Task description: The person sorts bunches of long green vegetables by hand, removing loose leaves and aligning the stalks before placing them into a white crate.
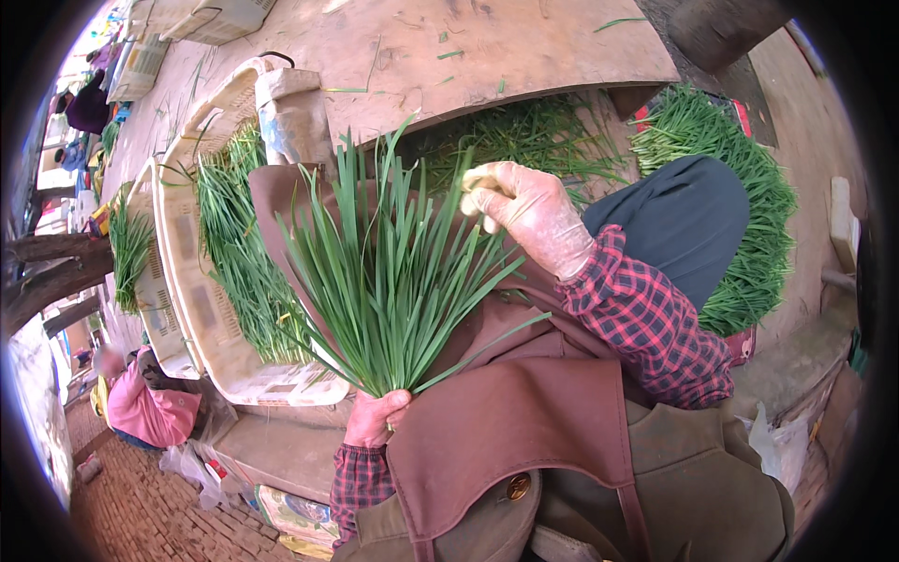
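My left hand [373, 419], bare, is closed around the pale lower ends of a bunch of garlic chives [393, 281]. Long green leaves fan out upward from that grip, over my lap. Beside the upper right of the fan is my right hand [529, 211], in a thin, whitish, stained glove. Its fingers are curled and pinched together near the leaf tips. Whatever lies between them, if anything, is too small to make out. A brown apron [515, 426] covers my front, and one leaf sticks out to the right across it.
On the left, a cream plastic crate [281, 384] holds more chives [248, 253]. A large chive pile [740, 215] lies at the right, past my knee. Ahead, a low wooden board [506, 56] carries leaf scraps, with loose chives beneath. A person in pink [154, 407] sits at the far left.
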`<state>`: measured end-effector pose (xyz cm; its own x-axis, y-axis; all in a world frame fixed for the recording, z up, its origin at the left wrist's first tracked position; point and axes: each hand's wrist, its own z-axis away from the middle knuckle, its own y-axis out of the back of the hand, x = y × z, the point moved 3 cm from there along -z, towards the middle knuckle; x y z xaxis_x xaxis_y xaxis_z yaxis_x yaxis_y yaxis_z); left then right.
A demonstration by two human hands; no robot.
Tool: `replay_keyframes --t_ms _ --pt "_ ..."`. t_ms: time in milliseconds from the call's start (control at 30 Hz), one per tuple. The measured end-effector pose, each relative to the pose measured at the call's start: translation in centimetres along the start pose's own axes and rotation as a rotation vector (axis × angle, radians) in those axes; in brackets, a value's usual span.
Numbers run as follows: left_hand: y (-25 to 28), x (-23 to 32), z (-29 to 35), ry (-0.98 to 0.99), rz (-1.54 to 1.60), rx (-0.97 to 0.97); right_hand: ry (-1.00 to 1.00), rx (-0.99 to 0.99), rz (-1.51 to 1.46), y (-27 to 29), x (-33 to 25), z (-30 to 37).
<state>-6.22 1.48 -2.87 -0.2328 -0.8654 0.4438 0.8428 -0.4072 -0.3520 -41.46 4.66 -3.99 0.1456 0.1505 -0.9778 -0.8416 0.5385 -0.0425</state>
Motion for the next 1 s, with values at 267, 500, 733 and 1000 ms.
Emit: replay_keyframes --t_ms 267,500,733,1000 --pt "-0.1 0.0 0.2 0.013 0.018 0.038 0.096 -0.19 0.261 -2.1 -1.1 -1.1" --pt "0.1 -0.1 0.0 0.011 0.05 0.002 -0.167 -0.301 -0.005 -4.6 0.1 -0.5" --pt "0.4 -0.4 -0.2 -0.03 0.064 -0.028 -0.205 -0.219 -0.037 -3.7 0.2 0.7" --pt "-1.0 0.1 -0.9 -0.029 0.175 -0.247 -0.127 0.247 -0.183 -2.7 0.5 0.4"
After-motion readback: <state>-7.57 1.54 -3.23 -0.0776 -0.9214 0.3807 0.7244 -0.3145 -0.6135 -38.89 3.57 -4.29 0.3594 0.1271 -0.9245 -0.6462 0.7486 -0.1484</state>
